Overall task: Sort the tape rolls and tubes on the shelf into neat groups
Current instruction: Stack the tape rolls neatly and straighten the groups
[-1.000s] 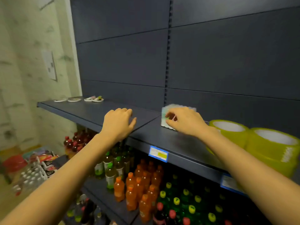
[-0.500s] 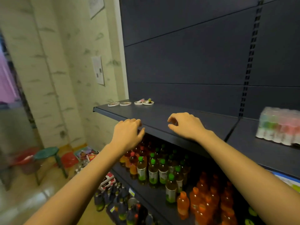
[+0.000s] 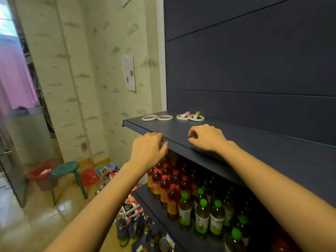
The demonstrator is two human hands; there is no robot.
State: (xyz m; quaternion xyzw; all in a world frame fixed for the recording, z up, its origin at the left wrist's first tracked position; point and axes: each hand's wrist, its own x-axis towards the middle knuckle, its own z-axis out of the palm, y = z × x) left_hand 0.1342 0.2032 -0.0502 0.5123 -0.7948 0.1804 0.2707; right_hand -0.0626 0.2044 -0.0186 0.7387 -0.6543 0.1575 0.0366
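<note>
The left hand and right hand hold nothing, fingers loosely curled, at the near shelf edge. Reach far and gently lift the tubes first (they lie on two tape rolls).

Dark shelf. Four flat tape rolls in a row, 12 o'clock from the hands. Two tubes lie on the right pair. Left hand at the shelf edge, right hand on the shelf, both loosely curled and empty. Bottles at 6 o'clock.
</note>
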